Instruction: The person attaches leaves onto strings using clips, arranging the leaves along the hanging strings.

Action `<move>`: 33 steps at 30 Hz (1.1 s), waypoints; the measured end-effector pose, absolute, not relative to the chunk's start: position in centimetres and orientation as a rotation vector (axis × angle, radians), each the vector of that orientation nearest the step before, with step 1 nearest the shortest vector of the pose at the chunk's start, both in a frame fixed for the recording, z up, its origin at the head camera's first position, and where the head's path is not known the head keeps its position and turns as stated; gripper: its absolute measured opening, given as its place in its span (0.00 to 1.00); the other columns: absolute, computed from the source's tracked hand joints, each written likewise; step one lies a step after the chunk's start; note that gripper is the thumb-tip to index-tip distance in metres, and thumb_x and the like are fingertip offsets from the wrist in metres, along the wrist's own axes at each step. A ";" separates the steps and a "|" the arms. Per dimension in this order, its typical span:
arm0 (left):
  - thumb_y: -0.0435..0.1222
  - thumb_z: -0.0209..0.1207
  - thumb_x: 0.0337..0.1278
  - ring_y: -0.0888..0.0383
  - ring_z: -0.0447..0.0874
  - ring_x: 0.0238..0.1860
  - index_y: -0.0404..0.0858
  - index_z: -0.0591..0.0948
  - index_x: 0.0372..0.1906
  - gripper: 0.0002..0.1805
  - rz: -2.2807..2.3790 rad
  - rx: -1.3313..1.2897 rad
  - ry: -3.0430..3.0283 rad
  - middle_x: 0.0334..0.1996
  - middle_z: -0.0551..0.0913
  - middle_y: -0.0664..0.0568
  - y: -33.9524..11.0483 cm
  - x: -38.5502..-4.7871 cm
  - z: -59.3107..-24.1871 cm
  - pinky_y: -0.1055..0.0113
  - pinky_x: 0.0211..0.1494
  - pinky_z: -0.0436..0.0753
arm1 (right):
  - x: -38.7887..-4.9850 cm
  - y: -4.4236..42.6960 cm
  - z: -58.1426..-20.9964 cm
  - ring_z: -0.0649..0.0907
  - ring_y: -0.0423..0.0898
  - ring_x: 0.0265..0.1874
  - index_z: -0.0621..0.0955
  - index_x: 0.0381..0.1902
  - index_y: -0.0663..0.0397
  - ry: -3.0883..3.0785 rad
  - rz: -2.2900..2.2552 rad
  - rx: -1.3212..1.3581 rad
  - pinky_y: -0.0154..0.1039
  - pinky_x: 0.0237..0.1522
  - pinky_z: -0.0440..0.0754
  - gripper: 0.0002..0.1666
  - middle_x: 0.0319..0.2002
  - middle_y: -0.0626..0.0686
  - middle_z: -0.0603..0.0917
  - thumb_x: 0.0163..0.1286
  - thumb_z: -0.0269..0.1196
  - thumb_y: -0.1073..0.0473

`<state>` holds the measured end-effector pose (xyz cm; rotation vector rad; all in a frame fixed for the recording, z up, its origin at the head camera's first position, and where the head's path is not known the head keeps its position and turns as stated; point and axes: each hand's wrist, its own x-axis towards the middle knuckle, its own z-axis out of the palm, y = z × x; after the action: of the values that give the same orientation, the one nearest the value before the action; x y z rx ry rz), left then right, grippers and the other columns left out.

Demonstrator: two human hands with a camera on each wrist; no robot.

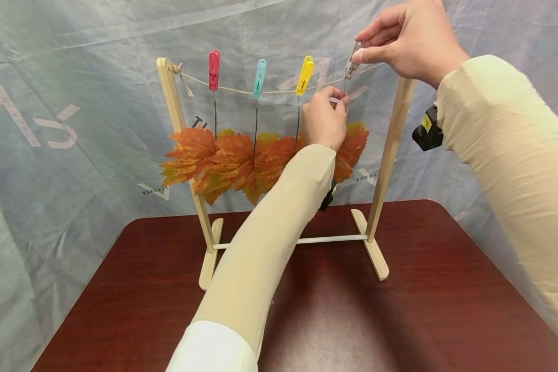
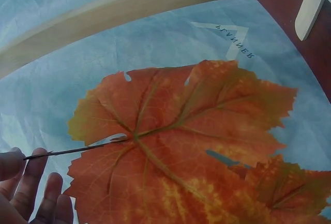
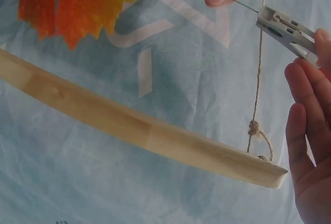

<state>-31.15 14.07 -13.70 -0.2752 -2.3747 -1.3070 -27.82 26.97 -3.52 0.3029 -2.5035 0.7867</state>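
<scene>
My right hand (image 1: 411, 44) pinches a grey clothespin (image 1: 352, 61) at the twine (image 1: 279, 92), near the right post. Just below it, my left hand (image 1: 326, 118) pinches the thin stem (image 2: 62, 152) of an orange artificial maple leaf (image 2: 170, 125). In the right wrist view the stem's tip meets the nose of the clothespin (image 3: 287, 30), which sits on the string. To the left, a red clothespin (image 1: 214, 70), a blue clothespin (image 1: 259, 78) and a yellow clothespin (image 1: 305, 75) clip other leaf stems to the twine. Their orange leaves (image 1: 234, 163) hang overlapping, partly behind my left forearm.
The wooden stand has a left post (image 1: 173, 98), a right post (image 1: 390, 160), flat feet (image 1: 371, 248) and a white lower bar (image 1: 332, 239). It stands on a dark red table (image 1: 135, 289). Behind it hangs a grey printed cloth (image 1: 97, 103).
</scene>
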 end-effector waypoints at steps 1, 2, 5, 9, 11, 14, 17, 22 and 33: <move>0.46 0.60 0.73 0.65 0.83 0.33 0.51 0.87 0.43 0.07 -1.308 -0.275 -2.377 0.31 0.87 0.63 14.1 -31.1 -13.7 0.69 0.38 0.78 | -27.8 27.0 -3.5 0.79 0.28 0.34 0.88 0.48 0.55 -2.510 0.783 0.300 0.29 0.41 0.69 0.17 0.23 0.22 0.79 0.65 0.73 0.53; 0.46 0.60 0.73 0.65 0.83 0.33 0.51 0.87 0.43 0.07 -1.307 -0.274 -2.379 0.31 0.87 0.63 14.0 -31.1 -13.7 0.69 0.38 0.78 | -27.8 27.0 -3.5 0.79 0.28 0.34 0.89 0.48 0.55 -2.516 0.781 0.295 0.29 0.41 0.69 0.16 0.24 0.22 0.79 0.65 0.73 0.53; 0.46 0.60 0.73 0.65 0.82 0.33 0.52 0.87 0.43 0.07 -1.301 -0.274 -2.382 0.31 0.87 0.64 14.1 -31.1 -13.7 0.69 0.38 0.78 | -27.7 27.1 -3.5 0.78 0.28 0.34 0.88 0.49 0.56 -2.524 0.751 0.287 0.30 0.42 0.68 0.18 0.25 0.22 0.79 0.66 0.72 0.51; 0.46 0.60 0.73 0.65 0.83 0.33 0.52 0.87 0.43 0.07 -1.292 -0.279 -2.377 0.31 0.87 0.64 14.2 -31.2 -13.8 0.70 0.38 0.77 | -27.6 27.3 -3.7 0.77 0.27 0.34 0.87 0.52 0.58 -2.537 0.693 0.277 0.30 0.42 0.68 0.22 0.25 0.20 0.78 0.68 0.71 0.50; 0.46 0.61 0.72 0.66 0.83 0.33 0.52 0.87 0.43 0.07 -1.293 -0.286 -2.376 0.31 0.87 0.64 14.2 -31.2 -13.8 0.70 0.38 0.77 | -27.6 27.3 -3.7 0.77 0.27 0.33 0.87 0.53 0.58 -2.546 0.674 0.268 0.29 0.41 0.68 0.23 0.23 0.19 0.78 0.68 0.71 0.49; 0.45 0.61 0.72 0.66 0.83 0.33 0.52 0.87 0.43 0.07 -1.301 -0.296 -2.380 0.31 0.87 0.64 14.4 -31.1 -13.9 0.71 0.37 0.77 | -27.5 27.5 -3.8 0.76 0.26 0.33 0.87 0.54 0.57 -2.557 0.663 0.254 0.29 0.40 0.68 0.24 0.22 0.19 0.77 0.67 0.71 0.48; 0.45 0.61 0.72 0.66 0.83 0.33 0.51 0.87 0.43 0.07 -1.306 -0.304 -2.381 0.31 0.87 0.64 14.4 -31.1 -14.0 0.71 0.38 0.77 | -27.5 27.6 -3.8 0.76 0.26 0.33 0.86 0.56 0.56 -2.576 0.658 0.245 0.28 0.40 0.68 0.25 0.24 0.19 0.77 0.68 0.70 0.47; 0.46 0.61 0.72 0.65 0.84 0.36 0.51 0.87 0.43 0.07 -1.300 -0.309 -2.380 0.33 0.87 0.63 14.5 -31.1 -14.3 0.70 0.39 0.78 | -27.5 28.0 -3.8 0.76 0.26 0.35 0.84 0.62 0.53 -2.629 0.628 0.247 0.28 0.42 0.68 0.28 0.38 0.32 0.86 0.69 0.69 0.45; 0.47 0.61 0.71 0.64 0.85 0.47 0.50 0.84 0.57 0.15 -1.379 -0.377 -2.376 0.46 0.89 0.61 13.3 -30.8 -15.7 0.70 0.49 0.79 | -26.2 26.9 -4.7 0.75 0.62 0.62 0.70 0.75 0.54 -2.603 0.389 0.347 0.61 0.63 0.72 0.35 0.65 0.63 0.78 0.75 0.64 0.51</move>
<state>-30.82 13.25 -15.66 -0.3771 -2.3764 -1.3788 -26.25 26.85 -4.73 0.3474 -2.6030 0.3894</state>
